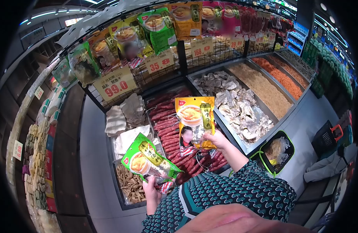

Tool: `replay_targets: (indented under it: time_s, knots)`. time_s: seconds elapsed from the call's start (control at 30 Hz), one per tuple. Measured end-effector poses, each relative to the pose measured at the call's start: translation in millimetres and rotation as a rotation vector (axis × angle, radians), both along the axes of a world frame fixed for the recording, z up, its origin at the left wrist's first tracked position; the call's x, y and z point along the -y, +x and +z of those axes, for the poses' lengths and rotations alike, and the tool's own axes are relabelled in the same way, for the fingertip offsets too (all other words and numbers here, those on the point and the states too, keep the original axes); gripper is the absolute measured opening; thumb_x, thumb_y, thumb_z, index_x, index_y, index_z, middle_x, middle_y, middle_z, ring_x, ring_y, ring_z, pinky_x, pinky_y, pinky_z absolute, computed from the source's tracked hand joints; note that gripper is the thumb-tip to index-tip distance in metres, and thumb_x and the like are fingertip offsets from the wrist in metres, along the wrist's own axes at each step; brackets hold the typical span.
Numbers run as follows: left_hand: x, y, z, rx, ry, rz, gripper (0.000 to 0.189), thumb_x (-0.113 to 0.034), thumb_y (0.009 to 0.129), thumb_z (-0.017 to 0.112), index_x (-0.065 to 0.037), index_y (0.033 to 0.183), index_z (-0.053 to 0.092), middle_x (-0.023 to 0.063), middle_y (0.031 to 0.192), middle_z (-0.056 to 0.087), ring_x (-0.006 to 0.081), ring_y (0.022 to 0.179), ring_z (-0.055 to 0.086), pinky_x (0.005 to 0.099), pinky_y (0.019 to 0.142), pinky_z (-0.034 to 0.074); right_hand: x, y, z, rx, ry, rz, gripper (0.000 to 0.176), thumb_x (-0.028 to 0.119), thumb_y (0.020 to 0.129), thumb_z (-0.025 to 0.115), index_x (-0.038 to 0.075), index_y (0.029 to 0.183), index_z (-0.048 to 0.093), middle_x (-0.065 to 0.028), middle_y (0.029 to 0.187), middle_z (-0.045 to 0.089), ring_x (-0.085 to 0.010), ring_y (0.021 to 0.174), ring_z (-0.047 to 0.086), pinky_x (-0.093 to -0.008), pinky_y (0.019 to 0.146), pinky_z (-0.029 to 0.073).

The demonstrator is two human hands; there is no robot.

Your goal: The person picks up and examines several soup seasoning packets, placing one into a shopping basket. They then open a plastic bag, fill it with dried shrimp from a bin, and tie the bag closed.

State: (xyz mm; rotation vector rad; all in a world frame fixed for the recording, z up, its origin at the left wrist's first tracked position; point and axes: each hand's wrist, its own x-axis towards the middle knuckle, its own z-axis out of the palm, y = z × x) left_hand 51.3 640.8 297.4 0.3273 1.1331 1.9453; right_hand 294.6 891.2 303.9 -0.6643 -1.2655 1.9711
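left hand (151, 190): at left pouch (148, 158) lower edge, over the left-hand bins
right hand (214, 139): at right pouch (195, 116) lower right, over sausages (167, 134)
pouches: left one nearer the person, right one farther out
sausages: between dried sheets (132, 110) on left, dried flakes (245, 116) on right
dried strips (127, 182): near side of dried sheets
small dried goods (260, 90): trays right of dried flakes
mesh rack (182, 58): behind bins; hanging pouches (157, 29) up top, price cards (115, 84) below
shopping basket (290, 155): on floor (312, 112), right of bins, bagged goods (278, 149) inside
packaged goods (36, 167): far left
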Motion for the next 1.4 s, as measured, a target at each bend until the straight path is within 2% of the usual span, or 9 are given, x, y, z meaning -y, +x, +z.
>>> replay_targets:
  time_s: [0.17,0.23,0.33,0.37,0.67,0.97,1.1,1.37,1.4]
  knots:
    - [1,9,-2,-0.025,-0.036,-0.039,0.038,-0.009,0.083,0.060,0.000,0.117,0.046,0.0070,0.098,0.060,0.0141,0.080,0.061,0.0284,0.072,0.051,-3,15,-18,-0.034,-0.080,-0.016,0.034,0.027,0.084,0.067,0.002,0.105,0.058,-0.0061,0.094,0.064,-0.0160,0.086,0.061,-0.0307,0.079,0.048]
    - [-7,30,24,-0.003,-0.069,0.050,0.029,-0.010,0.083,0.061,-0.003,0.109,0.051,0.0002,0.083,0.058,0.0070,0.065,0.054,0.0213,0.058,0.046,-4,20,-20,-0.027,-0.075,-0.014,0.033,0.027,0.084,0.067,0.002,0.105,0.058,-0.0059,0.095,0.064,-0.0160,0.087,0.060,-0.0306,0.079,0.048]
    - [1,25,8,-0.022,-0.110,0.041,0.018,-0.011,0.082,0.062,-0.006,0.097,0.054,-0.0051,0.072,0.053,0.0035,0.055,0.045,0.0175,0.050,0.037,-7,19,-21,-0.045,-0.043,-0.005,0.033,0.027,0.085,0.066,0.002,0.104,0.058,-0.0061,0.093,0.064,-0.0166,0.086,0.060,-0.0317,0.080,0.047]
    - [2,24,5,-0.031,-0.106,0.051,0.012,-0.011,0.083,0.062,-0.008,0.091,0.054,-0.0058,0.068,0.052,0.0037,0.053,0.044,0.0176,0.049,0.037,-6,18,-21,-0.052,-0.042,0.000,0.032,0.027,0.085,0.066,0.002,0.103,0.059,-0.0063,0.092,0.064,-0.0169,0.085,0.060,-0.0321,0.080,0.047]
    - [15,29,10,-0.053,-0.157,0.090,0.012,-0.015,0.082,0.064,-0.012,0.080,0.053,-0.0069,0.061,0.047,0.0029,0.048,0.041,0.0177,0.043,0.032,-5,6,-12,-0.054,-0.022,0.081,0.037,0.030,0.083,0.067,0.000,0.102,0.057,-0.0092,0.087,0.063,-0.0200,0.080,0.062,-0.0338,0.074,0.050]
    - [23,25,6,-0.003,-0.131,0.139,0.010,-0.011,0.082,0.063,-0.010,0.083,0.053,-0.0066,0.063,0.048,0.0028,0.051,0.042,0.0175,0.045,0.032,-3,-8,-4,-0.008,-0.004,0.108,0.035,0.030,0.085,0.065,-0.001,0.100,0.056,-0.0101,0.081,0.064,-0.0210,0.071,0.064,-0.0337,0.068,0.052]
    - [21,23,8,0.007,-0.071,0.121,0.009,-0.010,0.082,0.063,-0.009,0.085,0.054,-0.0064,0.064,0.048,0.0032,0.052,0.042,0.0177,0.048,0.034,-1,-10,-1,0.006,-0.012,0.091,0.032,0.030,0.084,0.067,0.001,0.095,0.058,-0.0100,0.083,0.063,-0.0213,0.075,0.064,-0.0326,0.067,0.053]
    - [10,19,12,-0.016,-0.085,0.068,0.014,-0.006,0.083,0.059,-0.005,0.095,0.052,-0.0048,0.071,0.051,0.0029,0.055,0.044,0.0174,0.052,0.037,0,-1,10,-0.048,-0.061,0.078,0.033,0.027,0.085,0.066,0.000,0.102,0.058,-0.0076,0.088,0.064,-0.0176,0.080,0.062,-0.0319,0.075,0.050]
    - [14,7,-2,-0.090,-0.102,-0.039,0.032,-0.015,0.087,0.057,-0.002,0.115,0.047,0.0070,0.098,0.061,0.0163,0.085,0.062,0.0311,0.079,0.050,-1,1,8,-0.056,-0.060,0.051,0.033,0.027,0.085,0.066,0.000,0.102,0.058,-0.0076,0.088,0.064,-0.0176,0.080,0.062,-0.0319,0.075,0.050]
